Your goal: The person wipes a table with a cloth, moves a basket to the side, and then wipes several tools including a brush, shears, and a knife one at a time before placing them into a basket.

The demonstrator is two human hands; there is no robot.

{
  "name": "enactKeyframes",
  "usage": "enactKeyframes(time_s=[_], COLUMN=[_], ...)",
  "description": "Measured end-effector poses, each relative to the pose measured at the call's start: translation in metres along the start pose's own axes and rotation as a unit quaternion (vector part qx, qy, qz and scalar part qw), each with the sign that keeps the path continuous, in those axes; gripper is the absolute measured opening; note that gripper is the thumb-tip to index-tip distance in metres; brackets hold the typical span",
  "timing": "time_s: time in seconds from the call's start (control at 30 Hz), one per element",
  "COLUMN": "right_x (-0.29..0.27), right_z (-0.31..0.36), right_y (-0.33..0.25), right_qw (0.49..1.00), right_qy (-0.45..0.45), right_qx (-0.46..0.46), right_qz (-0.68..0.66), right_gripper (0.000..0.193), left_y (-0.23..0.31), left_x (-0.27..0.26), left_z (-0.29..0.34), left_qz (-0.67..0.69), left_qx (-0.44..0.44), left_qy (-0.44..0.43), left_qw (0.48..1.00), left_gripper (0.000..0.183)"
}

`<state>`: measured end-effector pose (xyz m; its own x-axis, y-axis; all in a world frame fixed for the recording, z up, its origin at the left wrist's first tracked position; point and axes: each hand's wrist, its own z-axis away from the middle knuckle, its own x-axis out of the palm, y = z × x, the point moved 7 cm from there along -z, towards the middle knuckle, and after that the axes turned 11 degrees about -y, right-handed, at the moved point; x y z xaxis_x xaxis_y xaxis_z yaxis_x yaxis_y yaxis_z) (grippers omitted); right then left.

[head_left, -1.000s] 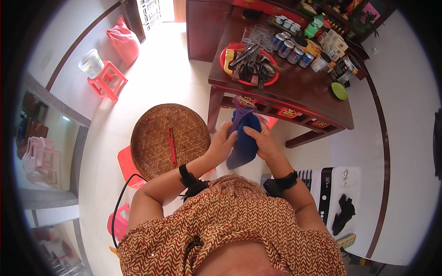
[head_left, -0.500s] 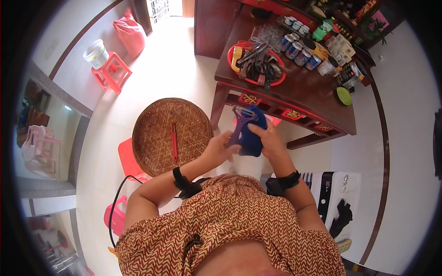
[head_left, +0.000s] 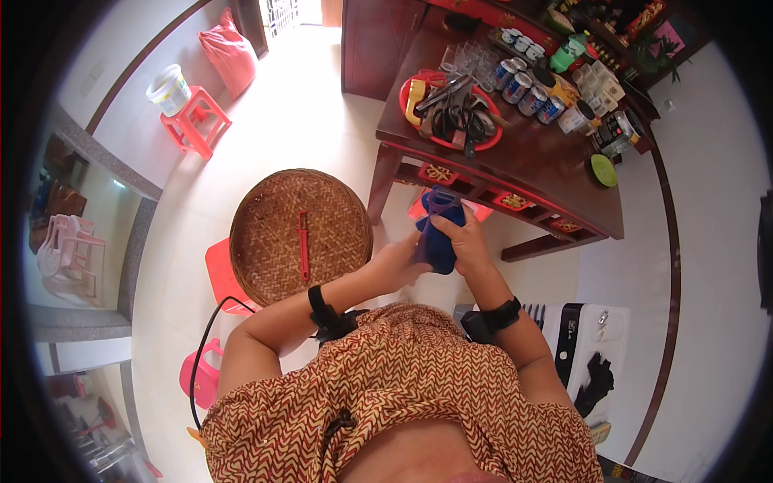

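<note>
Just in front of my body, my left hand (head_left: 400, 266) is closed on the handle of a purple peeler (head_left: 439, 196), whose wide head points away from me. My right hand (head_left: 467, 241) grips a dark blue cloth (head_left: 440, 251) and presses it against the peeler, thumb on top. Part of the handle is hidden by the cloth and my fingers. To the left, a round woven bamboo tray (head_left: 338, 201) holds a slim red tool (head_left: 303, 248), perhaps a peeler or knife.
A dark red wooden table (head_left: 531, 165) stands ahead on the right. On it are a red basket (head_left: 487, 146) of utensils, several cans (head_left: 532, 101) and a green dish (head_left: 601, 169). Red stools (head_left: 217, 266) stand under the tray and by the left wall.
The peeler has turned and shifted slightly right, closer against the cloth. My left hand has moved right with it, and the cloth covers more of it.
</note>
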<state>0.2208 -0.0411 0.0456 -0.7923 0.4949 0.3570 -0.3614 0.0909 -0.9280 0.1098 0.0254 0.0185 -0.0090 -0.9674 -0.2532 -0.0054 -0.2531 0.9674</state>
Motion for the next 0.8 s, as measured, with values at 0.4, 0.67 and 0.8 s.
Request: enactKeyframes(time_s=[0.4,0.67,0.8], right_x=[0.008,-0.017,-0.015], right_z=[0.022,0.034,0.029], right_y=[0.041,0.037,0.035], right_qw=[0.963,0.981,0.983], right_qy=[-0.13,-0.074,-0.082], right_qx=[0.159,0.163,0.15], right_qz=[0.177,0.075,0.069], right_gripper=[0.039,0.043,0.042], left_y=[-0.023,-0.155,-0.243], left_x=[-0.008,-0.081,-0.088], left_z=[0.027,0.127,0.17], left_qz=[0.239,0.172,0.052], left_qx=[-0.042,-0.268,-0.333], left_qy=[0.002,0.182,0.202], left_qw=[0.97,0.93,0.92], left_gripper=[0.04,0.021,0.024])
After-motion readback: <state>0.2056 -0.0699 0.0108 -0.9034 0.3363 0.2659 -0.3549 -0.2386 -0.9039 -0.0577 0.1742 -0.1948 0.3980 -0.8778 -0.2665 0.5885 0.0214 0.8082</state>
